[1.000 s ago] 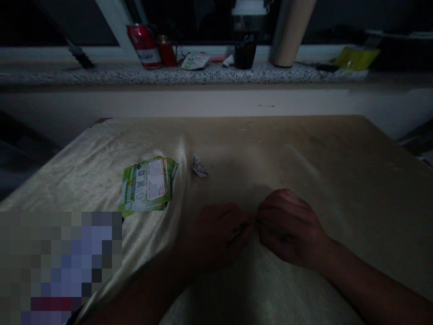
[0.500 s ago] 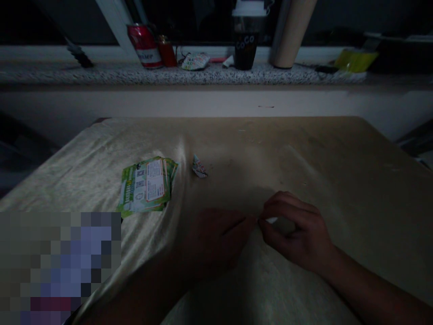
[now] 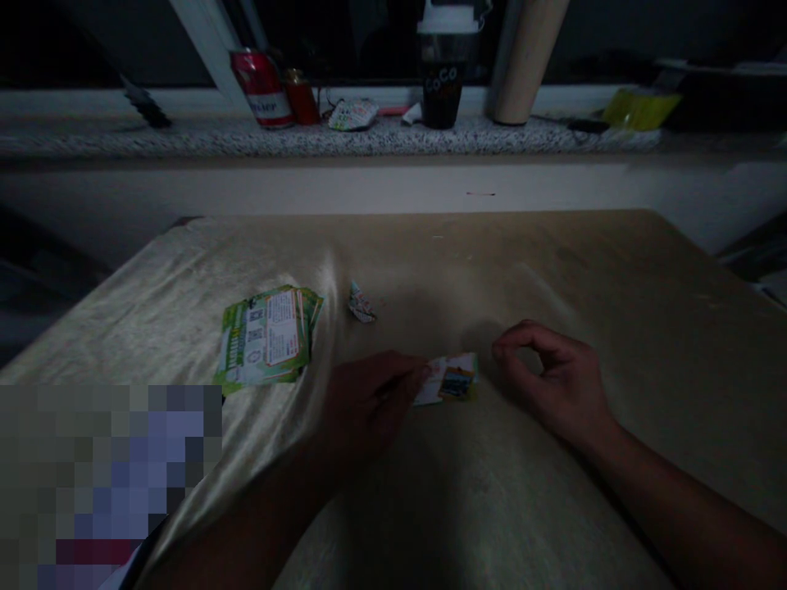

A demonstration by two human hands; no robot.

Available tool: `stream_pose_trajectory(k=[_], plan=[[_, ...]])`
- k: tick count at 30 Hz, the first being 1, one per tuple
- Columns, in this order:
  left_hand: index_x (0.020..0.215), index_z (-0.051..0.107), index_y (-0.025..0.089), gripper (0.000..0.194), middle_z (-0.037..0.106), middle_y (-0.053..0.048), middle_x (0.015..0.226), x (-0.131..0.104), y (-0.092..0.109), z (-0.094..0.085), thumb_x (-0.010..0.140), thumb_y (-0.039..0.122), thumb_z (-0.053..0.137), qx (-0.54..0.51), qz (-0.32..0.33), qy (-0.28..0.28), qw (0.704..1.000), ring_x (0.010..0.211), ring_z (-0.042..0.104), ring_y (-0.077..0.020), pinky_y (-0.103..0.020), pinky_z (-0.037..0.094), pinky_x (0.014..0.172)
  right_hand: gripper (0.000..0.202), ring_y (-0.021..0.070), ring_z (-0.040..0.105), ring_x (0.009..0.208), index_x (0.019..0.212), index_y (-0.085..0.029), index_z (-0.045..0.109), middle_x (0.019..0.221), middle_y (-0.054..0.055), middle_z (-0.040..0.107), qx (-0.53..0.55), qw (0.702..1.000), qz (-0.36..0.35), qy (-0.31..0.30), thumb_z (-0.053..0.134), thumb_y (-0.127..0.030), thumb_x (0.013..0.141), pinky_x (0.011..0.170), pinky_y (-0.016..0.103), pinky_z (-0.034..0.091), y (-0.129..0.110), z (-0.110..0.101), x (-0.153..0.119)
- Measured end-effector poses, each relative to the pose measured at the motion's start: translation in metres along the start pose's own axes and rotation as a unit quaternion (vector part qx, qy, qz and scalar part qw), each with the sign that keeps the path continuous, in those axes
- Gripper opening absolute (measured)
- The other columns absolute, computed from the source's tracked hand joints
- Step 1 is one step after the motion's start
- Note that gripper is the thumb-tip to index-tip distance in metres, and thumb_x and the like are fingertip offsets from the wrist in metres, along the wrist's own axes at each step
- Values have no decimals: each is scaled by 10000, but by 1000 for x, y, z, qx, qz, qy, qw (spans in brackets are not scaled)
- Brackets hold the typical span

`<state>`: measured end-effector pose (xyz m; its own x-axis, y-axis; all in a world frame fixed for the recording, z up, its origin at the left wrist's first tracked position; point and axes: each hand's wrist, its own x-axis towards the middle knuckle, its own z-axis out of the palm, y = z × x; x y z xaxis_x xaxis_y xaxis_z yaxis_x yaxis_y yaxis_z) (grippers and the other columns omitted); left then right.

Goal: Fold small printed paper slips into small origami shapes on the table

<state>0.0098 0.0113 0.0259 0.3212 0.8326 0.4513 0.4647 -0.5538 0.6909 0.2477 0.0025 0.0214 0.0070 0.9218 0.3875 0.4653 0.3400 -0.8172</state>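
My left hand (image 3: pixel 372 401) pinches the left end of a small printed paper (image 3: pixel 452 378), white with a dark and yellow picture, above the middle of the table. To its right my right hand (image 3: pixel 553 369) is apart from the paper, thumb and index fingertips pressed together in a ring; whether something tiny is between them cannot be made out. Left of my left hand lies a stack of green printed cards (image 3: pixel 264 340). A small folded patterned paper (image 3: pixel 361 303) sits beyond my left hand.
The table (image 3: pixel 522 262) has a wrinkled, shiny cover. Along the windowsill (image 3: pixel 369 143) behind it stand a red can (image 3: pixel 261 88), an orange-red container (image 3: pixel 301 97), a lidded dark cup (image 3: pixel 443 82), a tan cylinder (image 3: pixel 532 61) and a yellow item (image 3: pixel 643 108). A blurred patch hides the lower left.
My hands have moved apart, the left one leftward and the right one slightly right and away from me. The printed paper now shows in my left hand.
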Motion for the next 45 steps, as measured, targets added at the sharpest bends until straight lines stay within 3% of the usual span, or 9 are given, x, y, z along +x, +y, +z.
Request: stream_pose_trajectory(k=[5, 9, 15, 18, 21, 25, 31, 37, 45], plan=[[806, 663, 170, 165, 642, 43, 588, 1, -2, 9, 919, 280, 613, -172, -173, 22, 969, 464, 531, -65, -144, 397, 423, 119, 148, 646, 729, 924, -199, 705, 782, 15, 700, 123, 989, 70, -42, 652, -303, 902, 657, 264, 505, 4, 6, -5], [811, 626, 167, 167, 634, 33, 622, -2, 0, 18, 918, 295, 617, -226, -196, 7, 954, 499, 554, -72, -143, 426, 429, 163, 118, 638, 603, 942, -173, 687, 738, 21, 725, 240, 957, 115, -118, 692, -323, 878, 531, 220, 495, -3, 18, -10], [852, 615, 170, 223, 583, 49, 572, -4, -3, 21, 925, 381, 602, -297, -256, -30, 919, 442, 516, -68, -143, 412, 389, 222, 79, 553, 454, 748, -163, 642, 574, -18, 667, 286, 939, 151, -117, 780, -329, 802, 412, 177, 432, -10, 21, -7], [990, 620, 172, 195, 594, 35, 620, -4, -6, 19, 937, 350, 560, -356, -225, -20, 907, 472, 530, -83, -163, 446, 404, 199, 81, 577, 486, 762, -160, 666, 599, -15, 678, 330, 922, 169, -115, 788, -313, 799, 445, 178, 462, -6, 17, -5], [1196, 585, 190, 307, 662, -11, 815, -2, -7, 14, 896, 248, 610, -328, -131, -3, 936, 608, 606, -103, -202, 525, 526, 170, 76, 593, 504, 879, -155, 712, 685, 8, 717, 387, 885, 213, -147, 773, -301, 816, 474, 181, 493, 0, 15, -3], [1018, 692, 188, 159, 659, -71, 1014, 4, -7, 5, 861, 201, 674, -219, 26, -9, 975, 830, 645, -140, -257, 543, 702, 316, 74, 547, 440, 1086, -158, 689, 733, 10, 719, 407, 845, 249, -243, 744, -327, 825, 475, 239, 541, 1, 17, -6], [860, 712, 168, 10, 682, -19, 754, 6, -5, -1, 855, 168, 703, -206, 53, -34, 976, 672, 629, -119, -236, 492, 618, 134, 157, 683, 744, 1003, -189, 715, 868, 51, 735, 110, 990, 17, -89, 642, -214, 893, 635, 276, 551, -15, 14, -15], [806, 706, 154, 72, 671, -2, 680, 4, 4, -3, 863, 185, 675, -153, 19, -45, 987, 601, 589, -100, -215, 462, 575, 184, 183, 691, 755, 983, -186, 714, 832, 59, 727, 67, 985, -154, -33, 634, -73, 861, 638, 313, 557, -22, 8, -13], [812, 687, 147, 56, 659, -5, 683, 1, 3, -1, 852, 185, 681, -155, 41, -37, 986, 608, 597, -103, -215, 458, 572, 243, 201, 674, 709, 960, -157, 716, 757, 64, 695, 87, 974, -207, -22, 631, 6, 800, 610, 352, 556, -25, 9, -12]])
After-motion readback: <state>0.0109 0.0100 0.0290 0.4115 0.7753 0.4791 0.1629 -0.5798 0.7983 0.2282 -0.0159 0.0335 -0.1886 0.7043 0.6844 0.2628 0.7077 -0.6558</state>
